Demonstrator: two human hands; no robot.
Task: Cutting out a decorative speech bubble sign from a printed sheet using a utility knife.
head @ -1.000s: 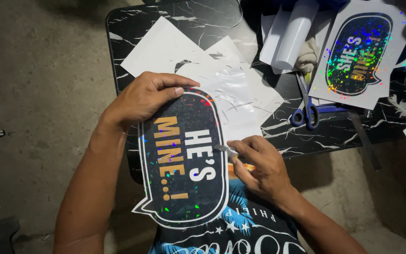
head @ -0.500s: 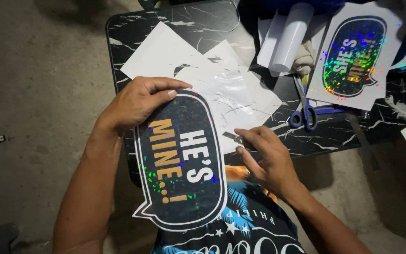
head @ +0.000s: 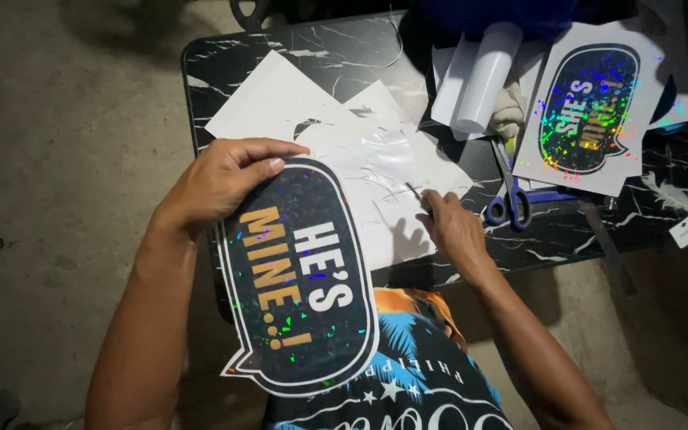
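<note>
The left hand (head: 220, 185) pinches a dark speech-bubble cutout (head: 296, 279) over the lap while the right hand (head: 451, 227) grips a thin blade (possibly a craft knife) on white scraps (head: 376, 171), best kept steady.

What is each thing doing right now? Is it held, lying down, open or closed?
Left hand: gripping the top edge of the cut-out sign.
Cut-out sign: held up, tilted, dark speech-bubble shape facing up.
Right hand: resting on the table, holding a thin craft knife.
Craft knife: held, tip on the white sheets.
White sheets: lying flat, overlapping.
Scissors: lying closed.
Second sign: lying flat, uncut.
Paper roll: rolled up.
</note>
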